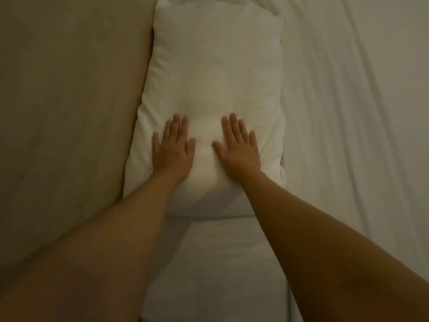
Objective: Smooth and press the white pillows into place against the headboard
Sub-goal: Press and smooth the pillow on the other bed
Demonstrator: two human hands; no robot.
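Observation:
A white pillow lies lengthwise in the middle of the view, its left long edge against the beige padded headboard. My left hand rests flat, palm down, on the pillow's near left part. My right hand lies flat beside it on the near right part, fingers slightly apart. The fabric dents under both palms. A second white pillow lies nearer to me, partly hidden by my forearms. Behind the first pillow, a corner of another white pillow shows at the top edge.
The white bed sheet spreads out to the right of the pillows, with long creases running through it. The headboard fills the whole left side of the view.

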